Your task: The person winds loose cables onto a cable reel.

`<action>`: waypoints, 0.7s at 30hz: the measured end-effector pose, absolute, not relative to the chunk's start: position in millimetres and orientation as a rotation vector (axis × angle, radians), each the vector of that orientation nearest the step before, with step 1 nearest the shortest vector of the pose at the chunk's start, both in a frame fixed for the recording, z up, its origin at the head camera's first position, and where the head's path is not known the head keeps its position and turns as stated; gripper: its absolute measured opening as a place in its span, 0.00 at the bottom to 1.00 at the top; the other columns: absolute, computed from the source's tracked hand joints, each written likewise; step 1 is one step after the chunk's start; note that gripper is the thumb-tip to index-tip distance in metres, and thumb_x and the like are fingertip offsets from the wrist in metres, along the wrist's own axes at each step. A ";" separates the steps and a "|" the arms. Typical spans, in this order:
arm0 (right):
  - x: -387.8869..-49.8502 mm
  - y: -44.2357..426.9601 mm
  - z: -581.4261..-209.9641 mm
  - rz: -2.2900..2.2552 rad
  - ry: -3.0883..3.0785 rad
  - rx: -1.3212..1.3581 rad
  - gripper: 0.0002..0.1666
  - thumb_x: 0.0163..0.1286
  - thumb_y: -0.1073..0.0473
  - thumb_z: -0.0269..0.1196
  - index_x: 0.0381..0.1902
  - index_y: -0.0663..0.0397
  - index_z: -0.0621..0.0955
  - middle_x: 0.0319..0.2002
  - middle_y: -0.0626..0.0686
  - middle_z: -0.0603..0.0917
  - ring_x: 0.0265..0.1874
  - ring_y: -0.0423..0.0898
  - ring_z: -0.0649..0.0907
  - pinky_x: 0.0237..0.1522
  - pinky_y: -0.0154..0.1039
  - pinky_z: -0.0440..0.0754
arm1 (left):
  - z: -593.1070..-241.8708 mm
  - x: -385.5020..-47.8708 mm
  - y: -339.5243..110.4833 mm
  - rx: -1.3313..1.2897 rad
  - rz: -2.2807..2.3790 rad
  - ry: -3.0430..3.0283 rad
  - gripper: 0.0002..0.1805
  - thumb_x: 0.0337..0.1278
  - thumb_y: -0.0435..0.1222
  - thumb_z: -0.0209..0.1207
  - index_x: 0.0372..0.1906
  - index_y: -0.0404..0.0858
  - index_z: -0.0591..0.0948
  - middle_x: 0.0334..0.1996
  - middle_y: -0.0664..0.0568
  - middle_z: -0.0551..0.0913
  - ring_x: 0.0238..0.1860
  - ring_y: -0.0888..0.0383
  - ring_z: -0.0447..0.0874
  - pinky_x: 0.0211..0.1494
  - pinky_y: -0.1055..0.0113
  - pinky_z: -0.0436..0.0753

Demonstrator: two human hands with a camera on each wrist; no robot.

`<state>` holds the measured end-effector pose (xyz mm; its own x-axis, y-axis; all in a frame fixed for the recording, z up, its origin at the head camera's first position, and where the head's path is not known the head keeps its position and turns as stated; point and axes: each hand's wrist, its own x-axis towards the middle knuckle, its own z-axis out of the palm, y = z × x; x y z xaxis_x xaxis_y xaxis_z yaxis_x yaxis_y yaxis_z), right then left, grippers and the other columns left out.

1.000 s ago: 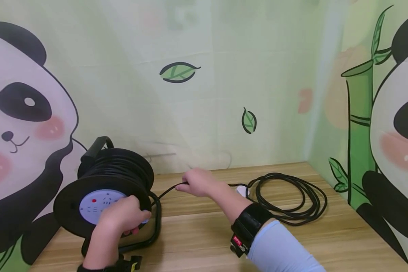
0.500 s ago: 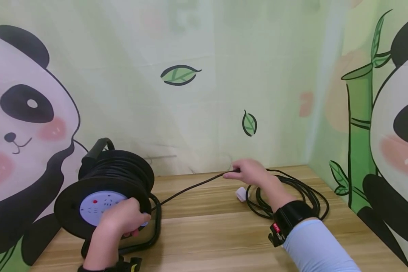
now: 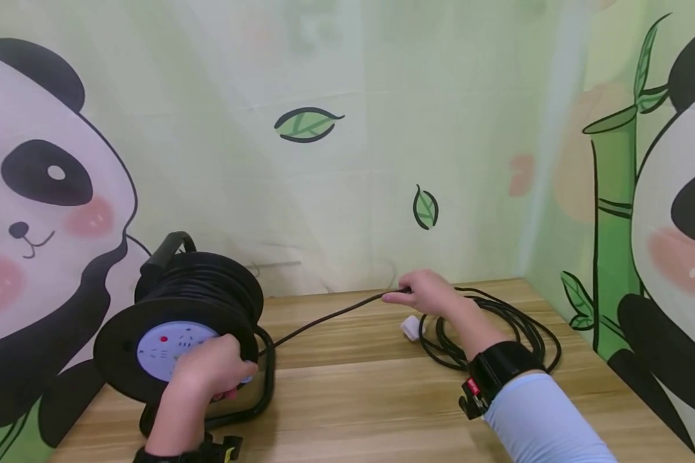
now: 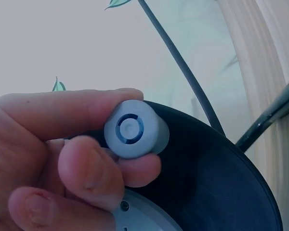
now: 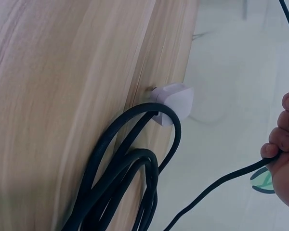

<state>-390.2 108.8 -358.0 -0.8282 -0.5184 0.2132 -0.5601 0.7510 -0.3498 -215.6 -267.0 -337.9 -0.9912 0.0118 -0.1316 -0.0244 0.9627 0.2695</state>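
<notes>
A black cable reel (image 3: 116,350) stands at the left, with a round pale socket panel (image 3: 153,350) on its front. My left hand (image 3: 211,366) is at the panel's right side. In the left wrist view its fingers and thumb pinch a light grey round knob (image 4: 130,129) in front of the reel's black disc. My right hand (image 3: 431,296) grips the black cable (image 3: 324,318) over the loose coil at the right. From the reel the cable rises straight to this hand, then runs on to the coil (image 3: 533,328). Beside the coil lies a white plug (image 3: 411,328).
The reel's black tube frame (image 3: 269,379) stands on the wooden tabletop (image 3: 347,405), with a handle (image 3: 165,254) on top. A panda-printed cloth (image 3: 336,206) closes off the back and sides.
My right hand has moved right from near the reel to above the coil, and the cable span between reel and hand has lengthened. Over the last half second both hands stay nearly still.
</notes>
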 end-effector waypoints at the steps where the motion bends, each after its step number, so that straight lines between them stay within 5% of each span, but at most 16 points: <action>1: -389.6 107.2 -357.0 0.619 -2.843 0.892 0.31 0.71 0.36 0.63 0.19 0.48 0.68 0.17 0.44 0.64 0.19 0.41 0.66 0.28 0.39 0.65 | -338.3 -215.4 -267.7 -0.009 0.411 2.977 0.21 0.65 0.45 0.61 0.18 0.39 0.79 0.13 0.51 0.79 0.14 0.56 0.74 0.23 0.62 0.69; 10: -382.1 84.5 -354.5 0.547 -2.846 1.005 0.29 0.74 0.35 0.60 0.20 0.47 0.70 0.17 0.43 0.65 0.19 0.40 0.67 0.27 0.38 0.66 | -354.0 -211.3 -274.5 -0.031 0.359 2.951 0.21 0.66 0.43 0.63 0.17 0.39 0.80 0.12 0.52 0.79 0.14 0.56 0.75 0.26 0.62 0.72; 21: -373.2 43.5 -346.7 0.494 -2.805 1.105 0.31 0.74 0.34 0.59 0.17 0.45 0.68 0.16 0.41 0.63 0.17 0.38 0.65 0.25 0.36 0.65 | -370.7 -210.3 -300.6 -0.228 0.411 2.852 0.14 0.64 0.45 0.63 0.28 0.40 0.79 0.16 0.50 0.82 0.16 0.56 0.78 0.26 0.60 0.72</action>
